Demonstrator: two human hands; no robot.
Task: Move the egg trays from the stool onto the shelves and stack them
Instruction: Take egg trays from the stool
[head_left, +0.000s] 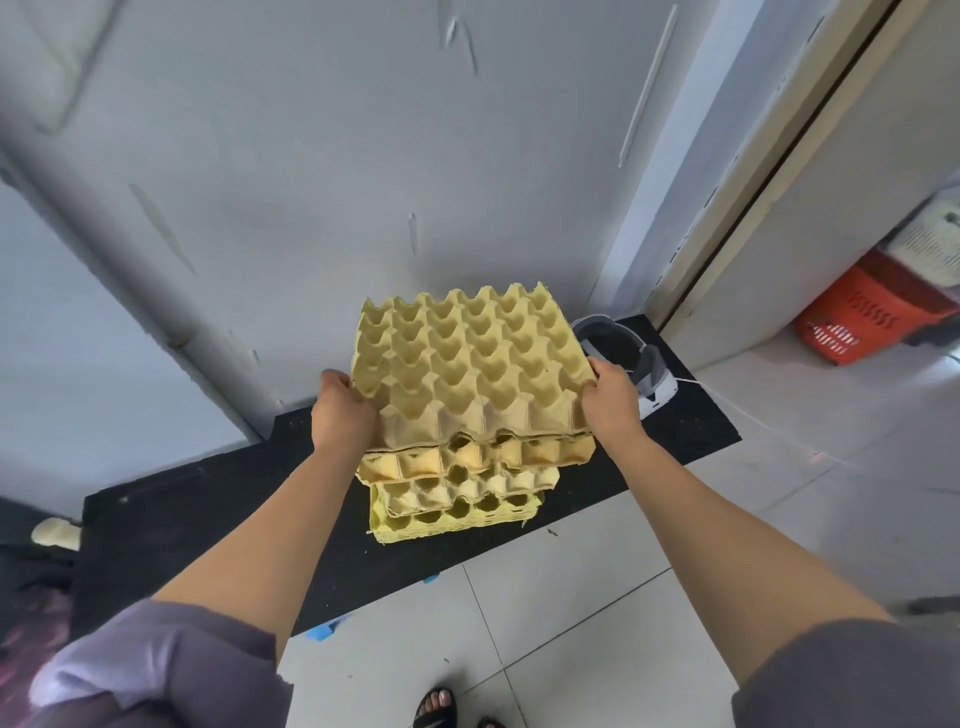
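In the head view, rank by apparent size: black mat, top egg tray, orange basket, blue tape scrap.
1. black mat
2. top egg tray
3. orange basket, farther off and partly hidden, so true size is unsure
4. blue tape scrap

Premises present as a plain storage or utility corner; whether domestic or shop back room cannot be confirmed. Noted: scuffed grey wall (311, 182), white tiled floor (597, 623), black floor mat (208, 493), orange plastic basket (857, 322) beside a door frame (769, 171), and stacked cardboard egg trays (457, 499).
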